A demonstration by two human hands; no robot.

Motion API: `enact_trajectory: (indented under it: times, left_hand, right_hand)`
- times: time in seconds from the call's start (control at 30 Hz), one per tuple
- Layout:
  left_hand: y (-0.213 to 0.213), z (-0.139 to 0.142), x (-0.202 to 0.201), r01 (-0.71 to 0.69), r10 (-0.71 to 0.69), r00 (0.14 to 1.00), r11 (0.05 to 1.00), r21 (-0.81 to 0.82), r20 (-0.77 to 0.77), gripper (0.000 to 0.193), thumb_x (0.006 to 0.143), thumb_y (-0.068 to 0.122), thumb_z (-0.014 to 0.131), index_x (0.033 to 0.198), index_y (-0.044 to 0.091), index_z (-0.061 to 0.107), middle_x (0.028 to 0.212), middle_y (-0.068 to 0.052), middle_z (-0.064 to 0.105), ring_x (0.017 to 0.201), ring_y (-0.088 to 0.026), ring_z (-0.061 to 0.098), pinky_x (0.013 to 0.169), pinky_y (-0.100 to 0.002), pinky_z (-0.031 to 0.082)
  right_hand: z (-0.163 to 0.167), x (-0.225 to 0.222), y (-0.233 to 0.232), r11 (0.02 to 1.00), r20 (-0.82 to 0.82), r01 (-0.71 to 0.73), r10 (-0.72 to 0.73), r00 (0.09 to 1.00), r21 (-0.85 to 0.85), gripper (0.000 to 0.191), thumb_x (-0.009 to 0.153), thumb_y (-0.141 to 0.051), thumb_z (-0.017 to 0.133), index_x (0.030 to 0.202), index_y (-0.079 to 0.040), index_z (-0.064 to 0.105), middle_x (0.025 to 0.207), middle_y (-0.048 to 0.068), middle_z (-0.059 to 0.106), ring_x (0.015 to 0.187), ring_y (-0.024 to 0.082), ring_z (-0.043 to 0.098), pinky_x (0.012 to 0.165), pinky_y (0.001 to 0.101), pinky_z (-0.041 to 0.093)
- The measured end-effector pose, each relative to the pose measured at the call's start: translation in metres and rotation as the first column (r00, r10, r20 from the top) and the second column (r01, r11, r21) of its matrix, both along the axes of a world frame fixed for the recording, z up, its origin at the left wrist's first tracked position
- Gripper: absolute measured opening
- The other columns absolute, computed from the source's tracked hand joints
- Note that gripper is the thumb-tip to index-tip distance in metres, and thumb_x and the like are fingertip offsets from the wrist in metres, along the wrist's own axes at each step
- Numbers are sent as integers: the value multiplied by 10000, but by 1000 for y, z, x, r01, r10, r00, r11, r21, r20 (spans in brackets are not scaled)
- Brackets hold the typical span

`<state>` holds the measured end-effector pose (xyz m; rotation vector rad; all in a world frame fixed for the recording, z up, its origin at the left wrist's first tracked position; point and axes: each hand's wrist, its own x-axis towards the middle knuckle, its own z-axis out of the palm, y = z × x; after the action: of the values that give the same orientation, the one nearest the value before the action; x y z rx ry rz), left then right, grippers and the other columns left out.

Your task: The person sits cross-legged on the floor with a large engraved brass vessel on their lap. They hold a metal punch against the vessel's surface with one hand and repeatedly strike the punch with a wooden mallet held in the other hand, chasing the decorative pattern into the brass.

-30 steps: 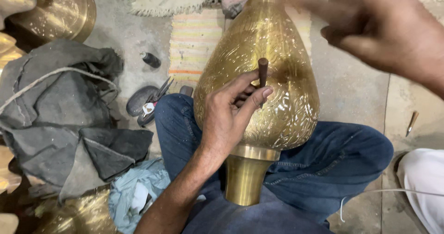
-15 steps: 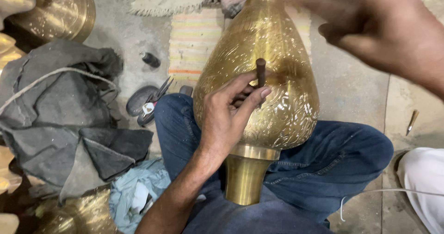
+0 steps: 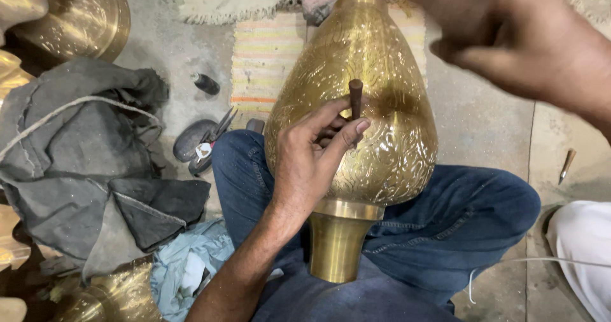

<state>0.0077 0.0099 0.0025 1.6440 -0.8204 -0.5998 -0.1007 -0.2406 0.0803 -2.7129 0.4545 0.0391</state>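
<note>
A large engraved brass vase point(image 3: 388, 55) lies across my lap on blue jeans, its plain flared foot point(image 3: 337, 245) pointing toward me. My left hand point(image 3: 309, 166) rests on the vase's belly and pinches a short dark metal punch point(image 3: 355, 96), held upright with its tip on the engraved surface. My right hand point(image 3: 528, 42) hovers blurred above the vase at the upper right. Its fingers are curled, and whatever it may hold is hidden.
A crumpled grey cloth point(image 3: 76, 163) and brass vessels point(image 3: 89, 16) lie at the left. Scissors point(image 3: 213, 137) and a striped mat point(image 3: 267, 55) are on the concrete floor. A pale blue rag point(image 3: 184, 265) sits by my knee. At the right are a small chisel point(image 3: 566, 164) and a person's white-clad leg point(image 3: 582, 245).
My right hand has shifted slightly above the vase and stays blurred. My left hand keeps the punch on the same spot, and the vase has not moved.
</note>
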Motion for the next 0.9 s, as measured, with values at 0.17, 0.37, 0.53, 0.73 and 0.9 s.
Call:
enact_trajectory:
  times: [0.17,0.37,0.53,0.73,0.9]
  left_hand:
    - [0,2,0,-20,19,999,1000,12,48,358,952,230,768,1225,4,713,924,-83,792,809,-123,773,689,-262,642]
    - [1,-4,-2,-16,12,996,999,44,91,338,953,259,760,1195,26,722,901,-92,792,816,-135,793,697,-282,679]
    - [5,-10,-5,-13,9,996,999,40,93,322,956,270,757,1188,48,724,908,-95,798,825,-147,803,703,-294,693]
    - [4,-8,-3,-20,19,994,1000,9,108,350,959,258,746,1237,48,715,985,-88,792,841,-138,784,698,-287,670]
    - [3,-1,-2,-13,13,997,1000,7,75,299,966,229,771,1181,24,734,943,-82,793,821,-126,780,699,-276,651]
  right_hand:
    - [-1,-2,1,933,-148,-140,95,984,-332,214,899,-200,774,1032,-94,645,818,73,704,808,259,746,733,417,585]
    - [-11,1,-1,981,-61,-138,131,990,-135,311,836,-178,815,1103,-73,694,897,110,736,825,282,753,753,421,600]
    - [-12,2,2,954,-231,258,-220,948,150,286,954,-239,778,1128,-33,687,885,151,755,837,269,791,763,398,663]
    - [-4,-3,12,999,52,-42,43,998,-20,358,934,-157,741,1238,-14,619,971,176,726,899,276,748,790,397,627]
    - [2,0,14,951,-151,-44,-2,989,-304,341,911,-206,785,1182,-67,631,890,154,727,845,294,751,781,428,609]
